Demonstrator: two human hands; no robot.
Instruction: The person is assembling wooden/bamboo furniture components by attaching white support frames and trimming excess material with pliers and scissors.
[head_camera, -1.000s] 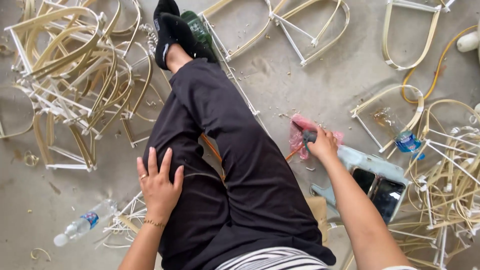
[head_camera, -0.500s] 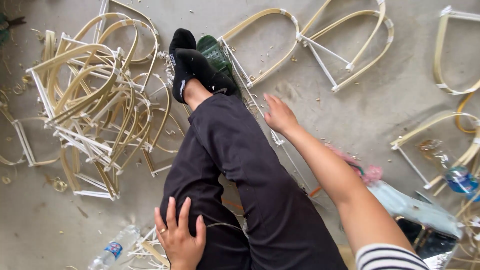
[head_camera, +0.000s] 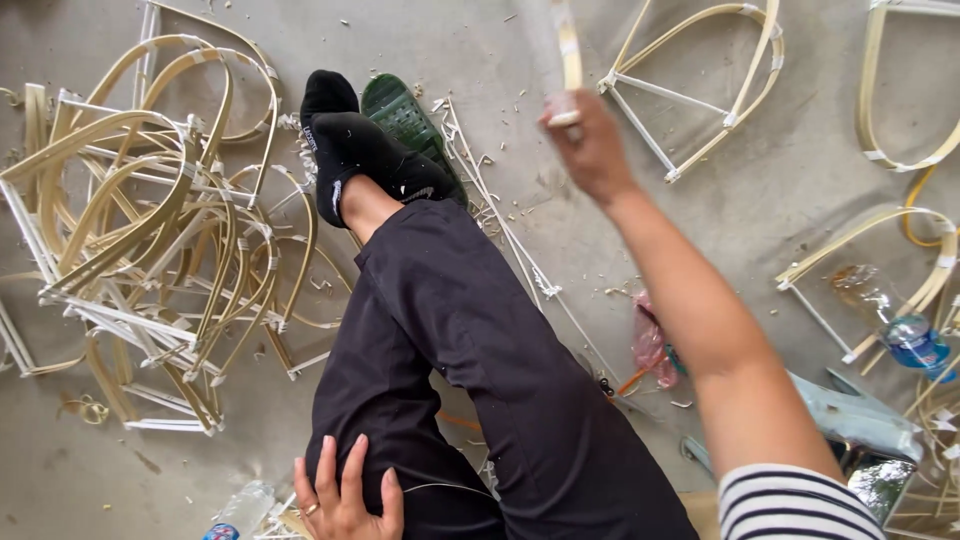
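Grey concrete floor (head_camera: 780, 200), littered with pale shavings. At left, large tangled heap of bent cane frames (head_camera: 150, 260), curved strips lashed to straight white rods. Crossed legs in black trousers (head_camera: 470, 370) running up centre of view, feet in black socks (head_camera: 350, 150) resting on a green sandal (head_camera: 405, 115). Separate arch-shaped frame (head_camera: 700, 85) lying flat at upper right, well apart from the heap; more arch frames along the right edge. Long thin white rod assembly (head_camera: 520, 250) lying on floor just beside the right leg.

Right arm extended upward across view, striped sleeve (head_camera: 790, 500) at bottom right. Right hand (head_camera: 590, 150) motion-blurred, fingers curled shut around lower end of a pale cane strip (head_camera: 568, 50); strip held near upright, clear of the floor, reaching to top edge of view. Exact finger placement on strip: cannot tell, blur.

Left hand (head_camera: 345, 495) lying flat on left thigh, fingers spread, ring on one finger, holding nothing.

Small items: pink plastic bag (head_camera: 650, 345) on floor beneath right forearm; clear bottle with blue label (head_camera: 900, 325) at right; second clear bottle (head_camera: 240, 510) near left hand at bottom edge.
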